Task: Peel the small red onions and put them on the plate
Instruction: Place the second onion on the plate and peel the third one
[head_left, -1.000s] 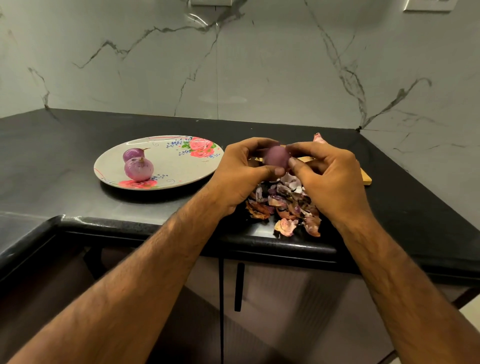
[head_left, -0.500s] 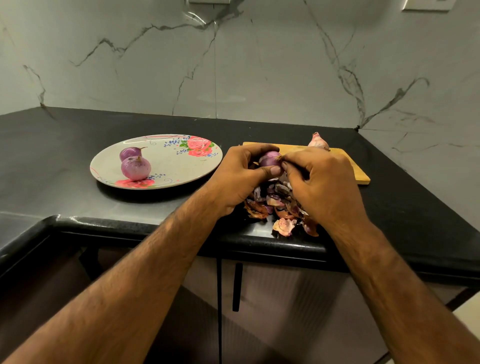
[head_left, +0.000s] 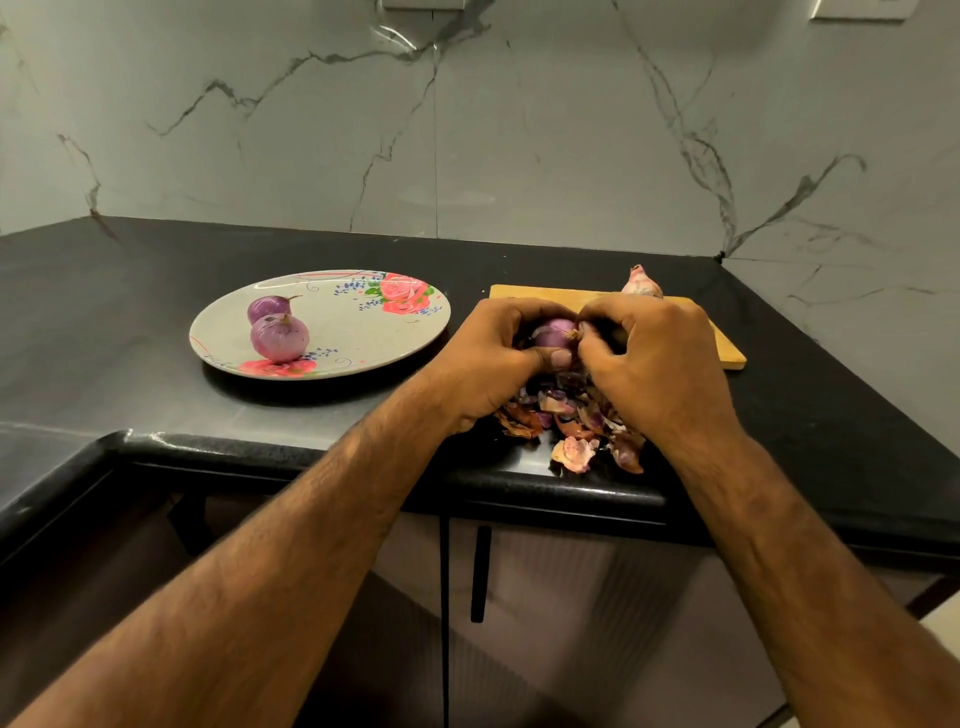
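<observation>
- Plate (head_left: 363, 332) on the bench (head_left: 130, 291), left of centre; two onions (head_left: 279, 336) on its left part, touching, one behind the other.
- Cutting board (head_left: 724, 345) right of the plate; one onion (head_left: 642, 283) at its far edge.
- Heap of peels (head_left: 569, 423) at the bench's front edge, before the board.
- Both hands above the heap, left hand (head_left: 488, 369) and right hand (head_left: 657, 364), an onion (head_left: 553, 332) between them.

Two bare forearms enter from lower frame edge, one at each side. No sleeves visible on either; arms uncovered as far as frame shows. Fine dark hair along both forearms, denser toward wrists. Left hand (head_left: 485, 364): no ring, watch or band seen; thumbnail short, trimmed, pale. Right hand (head_left: 657, 364): back of hand shown, knuckles prominent, tendon lines faint; no jewellery or glove seen. Wrists bare. No other clothing in view.
</observation>
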